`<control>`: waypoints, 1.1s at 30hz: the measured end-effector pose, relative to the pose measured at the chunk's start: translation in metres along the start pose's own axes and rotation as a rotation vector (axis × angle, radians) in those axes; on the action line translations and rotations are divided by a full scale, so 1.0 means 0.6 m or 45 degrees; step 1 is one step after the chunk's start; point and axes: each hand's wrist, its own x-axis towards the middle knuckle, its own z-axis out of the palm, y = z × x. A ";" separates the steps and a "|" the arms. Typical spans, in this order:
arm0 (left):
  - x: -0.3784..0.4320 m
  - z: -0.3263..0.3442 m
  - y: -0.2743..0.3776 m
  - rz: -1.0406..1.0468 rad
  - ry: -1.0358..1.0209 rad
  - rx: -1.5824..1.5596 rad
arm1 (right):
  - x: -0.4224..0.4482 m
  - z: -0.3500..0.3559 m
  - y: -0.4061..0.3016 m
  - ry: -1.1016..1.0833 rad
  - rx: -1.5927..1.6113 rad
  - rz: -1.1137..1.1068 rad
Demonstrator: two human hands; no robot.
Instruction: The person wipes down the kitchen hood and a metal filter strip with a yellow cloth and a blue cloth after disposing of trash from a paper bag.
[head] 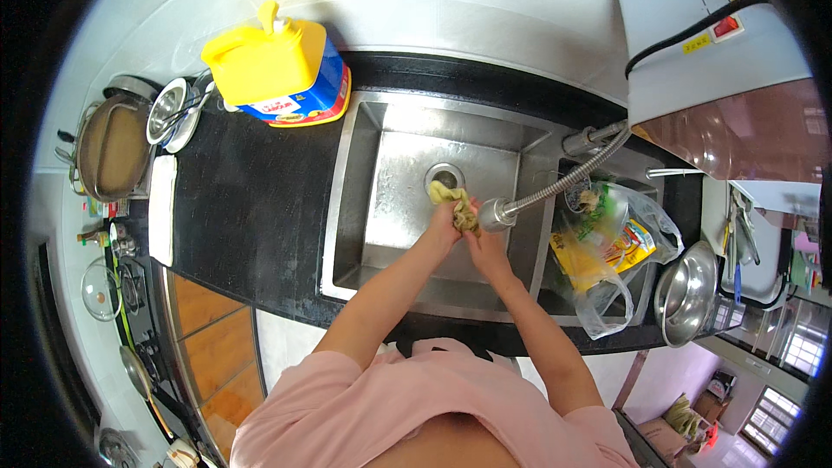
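Observation:
Both of my hands are over the large stainless steel sink basin [403, 201], gripping one crumpled yellow-green cloth [464, 216]. My left hand [446, 221] clasps it from the left. On its other side, my right hand [484, 240] holds the lower part, its fingers partly hidden by the faucet head. One end of the cloth sticks out toward the drain [446, 175]. Close to my right hand hangs the metal faucet head [496, 214] on its flexible hose [572, 175]. Whether water is running I cannot tell.
A yellow and blue detergent jug [279, 71] stands behind the black counter's [260, 208] left part. Right of the basin, a plastic bag with packets [604, 240] lies over a smaller sink. Steel bowls [686, 292] sit beyond it. A white wall unit [702, 45] overhangs the back right.

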 end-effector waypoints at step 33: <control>-0.010 -0.046 -0.033 0.009 0.120 -0.234 | -0.005 0.017 0.027 0.414 -0.363 -0.182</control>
